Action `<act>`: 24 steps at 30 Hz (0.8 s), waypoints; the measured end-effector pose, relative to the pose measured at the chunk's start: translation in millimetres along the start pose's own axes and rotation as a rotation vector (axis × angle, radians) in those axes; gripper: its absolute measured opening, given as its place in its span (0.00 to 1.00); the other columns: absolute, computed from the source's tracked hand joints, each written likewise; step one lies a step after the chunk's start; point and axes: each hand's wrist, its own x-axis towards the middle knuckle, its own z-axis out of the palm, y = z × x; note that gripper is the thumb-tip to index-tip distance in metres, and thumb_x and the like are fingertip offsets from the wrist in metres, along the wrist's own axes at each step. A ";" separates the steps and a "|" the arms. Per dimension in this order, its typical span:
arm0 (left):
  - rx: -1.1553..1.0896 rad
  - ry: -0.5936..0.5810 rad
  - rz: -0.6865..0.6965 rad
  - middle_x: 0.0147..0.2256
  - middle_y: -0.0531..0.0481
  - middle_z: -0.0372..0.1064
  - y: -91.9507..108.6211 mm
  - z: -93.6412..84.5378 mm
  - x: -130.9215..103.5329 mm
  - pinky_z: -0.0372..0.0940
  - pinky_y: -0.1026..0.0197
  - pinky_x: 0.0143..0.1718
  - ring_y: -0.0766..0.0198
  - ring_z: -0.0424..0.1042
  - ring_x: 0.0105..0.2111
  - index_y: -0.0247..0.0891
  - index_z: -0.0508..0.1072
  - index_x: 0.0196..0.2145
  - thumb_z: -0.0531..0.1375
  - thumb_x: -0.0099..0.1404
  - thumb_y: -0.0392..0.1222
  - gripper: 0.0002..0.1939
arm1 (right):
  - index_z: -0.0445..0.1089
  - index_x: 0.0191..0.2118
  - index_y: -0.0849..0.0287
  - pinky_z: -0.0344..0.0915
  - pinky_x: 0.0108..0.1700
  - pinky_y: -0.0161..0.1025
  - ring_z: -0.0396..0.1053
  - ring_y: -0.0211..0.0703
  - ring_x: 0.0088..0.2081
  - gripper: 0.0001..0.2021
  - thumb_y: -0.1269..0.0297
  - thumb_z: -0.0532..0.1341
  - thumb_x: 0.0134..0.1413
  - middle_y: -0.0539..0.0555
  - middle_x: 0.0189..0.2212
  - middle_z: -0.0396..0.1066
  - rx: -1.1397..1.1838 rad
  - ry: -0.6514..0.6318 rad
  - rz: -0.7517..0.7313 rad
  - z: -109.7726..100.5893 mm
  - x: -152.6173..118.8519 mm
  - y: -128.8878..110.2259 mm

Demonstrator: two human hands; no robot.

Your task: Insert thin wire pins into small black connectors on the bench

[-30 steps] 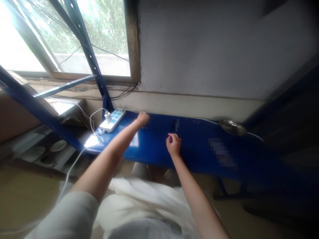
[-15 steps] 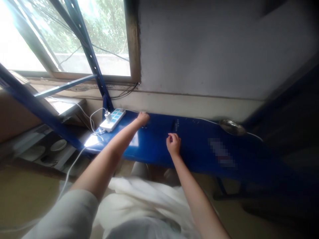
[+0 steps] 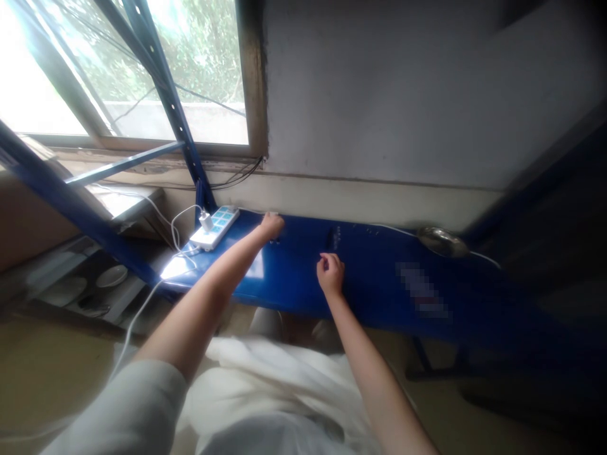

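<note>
Over the far side of the blue tabletop (image 3: 294,272), my left hand (image 3: 272,225) is closed, fingers pointing down. Whatever it may hold is hidden by the hand. A few tiny pieces (image 3: 275,241) lie just below it on the table. My right hand (image 3: 331,273) is curled closed nearer the front edge, thumb against the fingers; its contents, if any, are too small to make out. Just beyond this hand lie a small dark piece (image 3: 329,238) and a cluster of several tiny light-coloured pieces (image 3: 337,237).
At the left end of the table sits a white power strip (image 3: 215,229) with a plug (image 3: 205,220) and white cables. A shiny metal lamp-like object (image 3: 442,242) rests at the back right. Several tiny bits (image 3: 372,230) lie along the back. Blue rack posts (image 3: 175,107) rise at left.
</note>
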 end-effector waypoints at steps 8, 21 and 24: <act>0.008 -0.009 0.003 0.45 0.41 0.67 0.3 -2.1 -2.7 0.50 0.50 0.52 0.54 0.62 0.48 0.35 0.73 0.37 0.59 0.54 0.34 0.10 | 0.69 0.33 0.61 0.58 0.37 0.38 0.65 0.38 0.27 0.09 0.71 0.51 0.51 0.55 0.30 0.71 -0.007 0.011 0.005 0.0 -0.1 -0.2; -0.099 0.147 0.260 0.52 0.40 0.61 44.6 9.3 9.2 0.52 0.52 0.49 0.51 0.59 0.50 0.38 0.61 0.54 0.57 0.58 0.41 0.26 | 0.68 0.35 0.61 0.58 0.38 0.39 0.65 0.40 0.29 0.10 0.70 0.51 0.51 0.56 0.31 0.70 0.019 -0.036 0.058 -2.4 0.3 -0.9; -0.167 0.150 0.296 0.54 0.40 0.59 74.9 19.5 5.5 0.52 0.52 0.48 0.52 0.58 0.51 0.41 0.52 0.60 0.51 0.62 0.38 0.28 | 0.68 0.34 0.61 0.58 0.38 0.39 0.65 0.40 0.30 0.10 0.70 0.51 0.51 0.56 0.31 0.70 0.008 -0.023 0.063 -2.5 0.8 -1.0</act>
